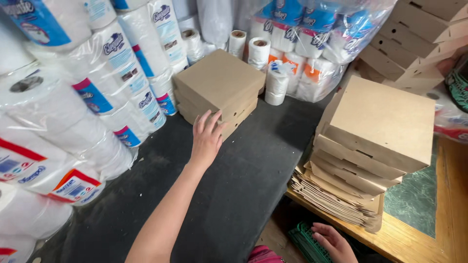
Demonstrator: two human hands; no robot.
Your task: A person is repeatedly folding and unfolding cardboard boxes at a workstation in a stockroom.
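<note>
Far left: wrapped packs of paper rolls (73, 122) are banked high and lean over the dark work surface (243, 195). They sit close beside the arm's path; a knock from the elbow could, in the inspector's judgement, bring the upper packs sliding down.

Centre: the left hand (206, 139) is extended with fingers spread and flat, pressing against the near corner of a short stack of folded brown boxes (219, 87). It grips nothing; contact is by fingertips and palm only. The stack stands on the dark surface, near the loose rolls (275, 83) behind it. A push at one corner only risks skewing the upper box off the lower ones or driving the stack into those rolls and toppling them.

Right: a taller box stack (380, 126) rests on a pile of flat cardboard blanks (331, 195) that overhangs the wooden table (448, 219). That footing looks uneven; a jolt could tip it.

Lower right: the right hand (331, 241) lies loosely open, fingers on a green grid-like item (304, 241), holding nothing firmly.
</note>
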